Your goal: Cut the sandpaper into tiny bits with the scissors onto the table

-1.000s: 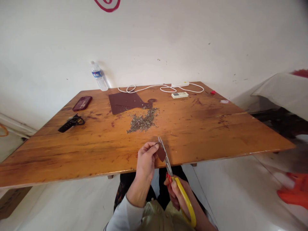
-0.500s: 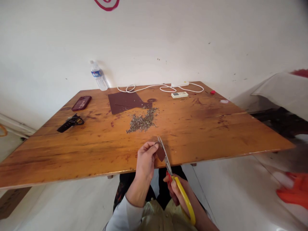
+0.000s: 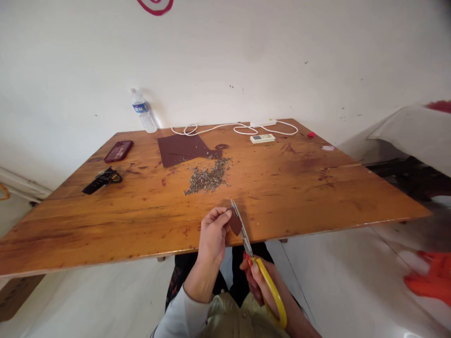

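My left hand (image 3: pixel 212 234) pinches a small dark brown piece of paper (image 3: pixel 236 224) over the near edge of the wooden table (image 3: pixel 317 188). My right hand (image 3: pixel 257 281) grips yellow-handled scissors (image 3: pixel 259 267), whose blades run along the right side of the piece. A pile of fine grey-brown cuttings (image 3: pixel 209 176) lies on the table just beyond. Behind the pile a larger dark brown sheet (image 3: pixel 181 148) lies flat.
A water bottle (image 3: pixel 143 111) stands at the back against the wall. A dark red phone (image 3: pixel 119 150) and a black tool (image 3: pixel 102 180) lie at the left. A white cable (image 3: pixel 232 127) and a white remote (image 3: pixel 262 138) lie at the back. An orange object (image 3: pixel 431 278) is on the floor, right.
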